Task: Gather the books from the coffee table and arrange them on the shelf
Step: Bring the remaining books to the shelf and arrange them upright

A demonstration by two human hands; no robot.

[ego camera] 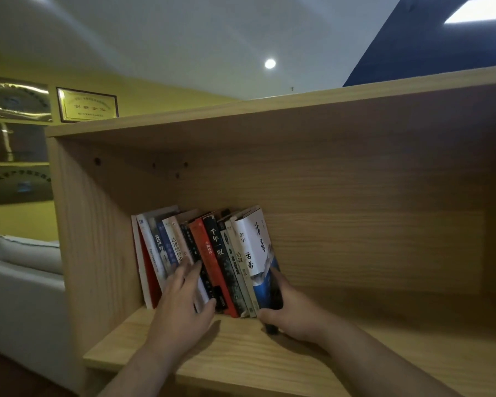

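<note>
Several books (212, 253) stand upright in a row, leaning a little right, at the left end of a pale wooden shelf (355, 368). My left hand (184, 305) lies flat against the spines in the middle of the row, fingers spread. My right hand (292, 313) grips the lower front edge of the rightmost book, a white and blue one (255, 245), with the thumb at its bottom corner.
The shelf's left side panel (98, 239) stands close to the leftmost book. Bare shelf board stretches to the right of the row. A grey sofa (17, 276) sits to the left beyond the shelf, with framed plaques (88, 105) on the yellow wall.
</note>
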